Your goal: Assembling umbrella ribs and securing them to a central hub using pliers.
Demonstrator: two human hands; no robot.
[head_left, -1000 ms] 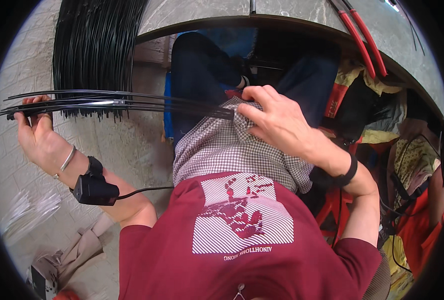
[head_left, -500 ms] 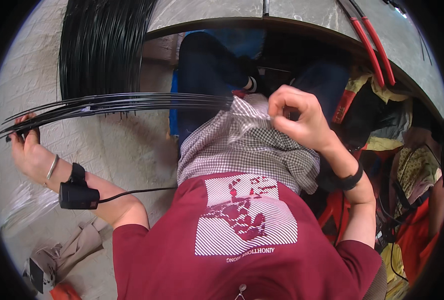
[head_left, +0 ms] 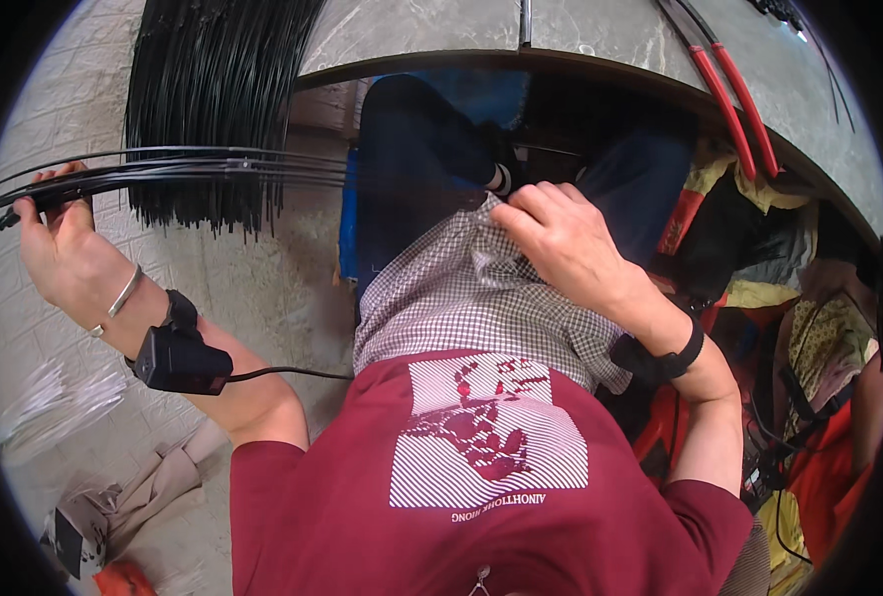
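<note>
"Up go the left hand (head_left: 79, 260) and its black strips (head_left: 108, 181), and the right hand (head_left: 572, 243) swings in toward them!"

"Meaning what?"

"Near as I can judge, the action gathers at the right: those fingers curl over a bunched edge of checked cloth (head_left: 461, 298). Actually pinching? Can't tell."

"And the left?"

"Thumb and fingertips clamped on the strips, which run rightward from them across the hanging strands (head_left: 213, 99), far ends lost against dark trousers (head_left: 401, 149)."

"Edges?"

"Tabletop (head_left: 600, 30) rim ahead of the right fingers, red-handled tool (head_left: 722, 114) beyond and rightward. More room, I'd say, below the left fingers, where floor (head_left: 262, 288) shows."
</note>
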